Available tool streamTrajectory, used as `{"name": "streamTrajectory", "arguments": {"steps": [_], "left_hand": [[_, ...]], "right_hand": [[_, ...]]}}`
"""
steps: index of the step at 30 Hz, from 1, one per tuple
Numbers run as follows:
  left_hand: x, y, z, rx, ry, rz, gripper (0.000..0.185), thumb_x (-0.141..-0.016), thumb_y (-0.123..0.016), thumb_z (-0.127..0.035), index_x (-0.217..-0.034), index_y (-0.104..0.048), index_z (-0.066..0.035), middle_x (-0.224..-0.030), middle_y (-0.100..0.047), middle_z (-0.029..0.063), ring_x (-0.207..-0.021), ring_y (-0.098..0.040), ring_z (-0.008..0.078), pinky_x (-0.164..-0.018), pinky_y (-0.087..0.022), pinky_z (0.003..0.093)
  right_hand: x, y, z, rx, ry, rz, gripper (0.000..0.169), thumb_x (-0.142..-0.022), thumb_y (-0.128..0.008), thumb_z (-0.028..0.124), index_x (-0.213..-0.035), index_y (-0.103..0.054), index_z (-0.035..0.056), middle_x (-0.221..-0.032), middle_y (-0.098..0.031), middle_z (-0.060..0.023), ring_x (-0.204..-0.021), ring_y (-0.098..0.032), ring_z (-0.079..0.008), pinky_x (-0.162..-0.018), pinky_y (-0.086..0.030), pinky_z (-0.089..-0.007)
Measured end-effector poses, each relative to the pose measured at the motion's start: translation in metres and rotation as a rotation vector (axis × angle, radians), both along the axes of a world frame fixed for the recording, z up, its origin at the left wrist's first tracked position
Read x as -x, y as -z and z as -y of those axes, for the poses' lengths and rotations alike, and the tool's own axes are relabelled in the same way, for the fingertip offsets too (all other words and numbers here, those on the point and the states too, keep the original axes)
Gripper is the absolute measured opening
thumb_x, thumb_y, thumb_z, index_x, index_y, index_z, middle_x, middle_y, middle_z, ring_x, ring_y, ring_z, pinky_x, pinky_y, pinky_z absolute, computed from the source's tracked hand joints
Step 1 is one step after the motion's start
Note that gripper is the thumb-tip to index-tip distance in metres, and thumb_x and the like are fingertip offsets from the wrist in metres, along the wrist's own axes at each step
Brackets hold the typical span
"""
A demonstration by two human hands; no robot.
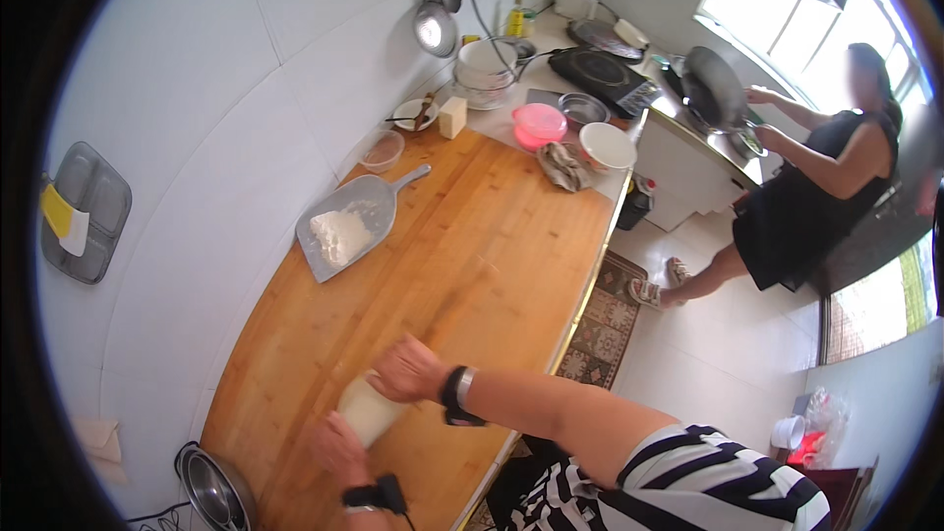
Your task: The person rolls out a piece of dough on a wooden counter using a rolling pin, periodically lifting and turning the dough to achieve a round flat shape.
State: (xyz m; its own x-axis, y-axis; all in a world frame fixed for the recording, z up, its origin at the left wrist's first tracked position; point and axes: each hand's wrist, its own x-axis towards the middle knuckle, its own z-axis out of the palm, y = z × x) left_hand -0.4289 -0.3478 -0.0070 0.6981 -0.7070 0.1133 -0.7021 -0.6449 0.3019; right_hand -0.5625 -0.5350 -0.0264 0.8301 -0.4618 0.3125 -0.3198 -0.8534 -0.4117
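Note:
A pale, smooth lump of dough [369,407] lies on the wooden board near me, partly covered by my hands. My right hand [409,370] is curled over its far end, with the fingers bent round the edge. At the near end, my left hand [341,448] grips the dough and looks blurred. Both wrists wear dark bands. Farther up the board rests a grey scoop [346,225] holding a heap of white flour [341,236], its handle pointing away from the wall.
The wooden board [472,258] carries a small clear tub [382,150] and a pale block [453,118]. Beyond stand a pink bowl [539,125], a white bowl [608,146] and a crumpled cloth [565,165]. Metal bowls [214,490] sit lower left. A person [818,169] holds a wok [713,88].

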Motion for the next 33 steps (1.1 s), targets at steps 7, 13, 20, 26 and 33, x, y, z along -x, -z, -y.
{"name": "streamTrajectory", "arguments": {"steps": [7, 13, 20, 26, 33], "left_hand": [[0.104, 0.000, -0.077, 0.163, 0.170, 0.141, 0.029, -0.102, -0.046, -0.029, -0.088, -0.058, -0.007, -0.089, -0.058, 0.0195, -0.088, -0.056, 0.0414, -0.074, -0.041, 0.0527], [0.046, -0.016, -0.017, 0.246, 0.236, 0.058, 0.034, -0.104, -0.045, -0.028, -0.118, -0.060, -0.003, -0.114, -0.062, 0.0210, -0.108, -0.057, 0.0435, -0.096, -0.041, 0.0561], [0.069, 0.015, -0.030, 0.171, 0.197, 0.237, 0.045, -0.106, -0.037, -0.030, -0.133, -0.059, -0.002, -0.135, -0.062, 0.0194, -0.119, -0.057, 0.0415, -0.105, -0.039, 0.0557], [-0.030, 0.003, 0.064, -0.111, 0.095, -0.106, 0.042, -0.106, -0.039, -0.029, -0.128, -0.063, -0.002, -0.128, -0.065, 0.0201, -0.113, -0.060, 0.0428, -0.100, -0.042, 0.0553], [-0.022, 0.036, 0.015, 0.271, 0.211, 0.366, 0.044, -0.108, -0.039, -0.034, -0.127, -0.064, -0.003, -0.126, -0.063, 0.0225, -0.113, -0.056, 0.0494, -0.099, -0.041, 0.0569]], "right_hand": [[0.130, -0.035, -0.092, 0.026, 0.093, -0.157, 0.029, -0.094, -0.060, 0.039, -0.087, -0.063, 0.0112, -0.085, -0.063, -0.0086, -0.083, -0.059, -0.0282, -0.077, -0.041, -0.0463], [0.075, -0.056, -0.042, 0.062, 0.271, -0.016, 0.032, -0.096, -0.057, 0.038, -0.107, -0.066, 0.0093, -0.108, -0.064, -0.0100, -0.108, -0.057, -0.0282, -0.097, -0.039, -0.0556], [0.069, -0.024, -0.069, -0.042, 0.119, -0.125, 0.032, -0.094, -0.059, 0.042, -0.104, -0.065, 0.0120, -0.100, -0.062, -0.0071, -0.100, -0.059, -0.0276, -0.094, -0.040, -0.0565], [-0.006, -0.048, 0.017, -0.100, 0.187, -0.093, 0.031, -0.097, -0.057, 0.035, -0.113, -0.065, 0.0102, -0.105, -0.062, -0.0092, -0.104, -0.057, -0.0284, -0.095, -0.038, -0.0534], [0.016, -0.017, -0.007, 0.002, 0.036, 0.079, 0.039, -0.092, -0.062, 0.034, -0.116, -0.063, 0.0045, -0.118, -0.061, -0.0146, -0.116, -0.055, -0.0298, -0.098, -0.040, -0.0542]]}}
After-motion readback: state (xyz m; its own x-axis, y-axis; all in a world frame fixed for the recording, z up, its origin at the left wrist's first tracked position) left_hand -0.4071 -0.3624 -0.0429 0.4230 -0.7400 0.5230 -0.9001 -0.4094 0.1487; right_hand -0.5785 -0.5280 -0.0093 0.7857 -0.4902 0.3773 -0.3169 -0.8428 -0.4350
